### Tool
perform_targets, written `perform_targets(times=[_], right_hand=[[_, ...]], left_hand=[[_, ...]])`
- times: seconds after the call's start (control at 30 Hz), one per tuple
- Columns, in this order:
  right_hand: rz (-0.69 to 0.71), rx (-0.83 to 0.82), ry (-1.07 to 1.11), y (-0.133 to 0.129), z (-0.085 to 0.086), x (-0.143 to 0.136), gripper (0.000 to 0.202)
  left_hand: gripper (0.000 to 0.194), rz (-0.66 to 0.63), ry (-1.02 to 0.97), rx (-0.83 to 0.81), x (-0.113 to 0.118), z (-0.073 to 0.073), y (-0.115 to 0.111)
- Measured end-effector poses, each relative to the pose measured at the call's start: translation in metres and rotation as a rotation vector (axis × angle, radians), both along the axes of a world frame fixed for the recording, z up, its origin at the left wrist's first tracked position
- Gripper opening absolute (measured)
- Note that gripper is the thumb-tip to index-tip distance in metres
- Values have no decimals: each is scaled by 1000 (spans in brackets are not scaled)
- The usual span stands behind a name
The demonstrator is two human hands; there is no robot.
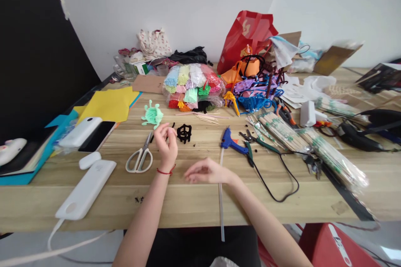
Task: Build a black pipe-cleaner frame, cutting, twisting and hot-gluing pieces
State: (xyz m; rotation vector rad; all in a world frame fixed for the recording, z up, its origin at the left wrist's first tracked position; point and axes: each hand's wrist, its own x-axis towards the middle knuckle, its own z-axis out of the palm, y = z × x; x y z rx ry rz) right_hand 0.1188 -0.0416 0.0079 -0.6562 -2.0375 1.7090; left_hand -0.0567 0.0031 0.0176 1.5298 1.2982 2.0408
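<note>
My left hand [166, 144], a red cord on its wrist, is raised over the table with its fingers curled in. Short dark ends [173, 125] show beside its fingertips; what the fingers hold is hidden. My right hand [205, 171] hovers lower and to the right, its loosely bent fingers apart, slightly blurred, with nothing visible in them. Just beyond the left hand lies a round black frame of fuzzy pipe cleaner [184, 132]. White-handled scissors [139, 158] lie left of that hand. Farther back sits a mint-green pipe-cleaner piece [152, 114] with curled arms.
A blue glue gun [233, 142] with a long glue stick [221, 192] and green-handled pliers [249, 154] lie to the right. Bagged pipe cleaners [192, 85], bundled wooden sticks [282, 131] and a red bag [247, 35] stand behind. A white power bank [86, 190] lies left.
</note>
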Motion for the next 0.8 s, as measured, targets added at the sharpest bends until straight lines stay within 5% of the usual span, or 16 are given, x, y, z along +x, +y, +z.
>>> perform_targets(times=[0.1, 0.27, 0.4, 0.57, 0.73, 0.8], right_hand=[[113, -145, -10, -2, -7, -8, 40], [-365, 294, -40, 18, -17, 3, 33], [-617, 462, 57, 32, -20, 16, 25], [-870, 227, 170, 36, -21, 26, 28], [-824, 313, 91, 38, -10, 34, 26], [-793, 205, 167, 38, -3, 36, 36]], left_hand=[[22, 62, -120, 1, -9, 3, 6], [25, 169, -48, -141, -34, -16, 24], [21, 321, 461, -444, -46, -35, 29], [12, 435, 892, -734, -44, -42, 22], [13, 483, 804, -613, -43, -45, 22], [15, 472, 736, -549, -42, -43, 23]])
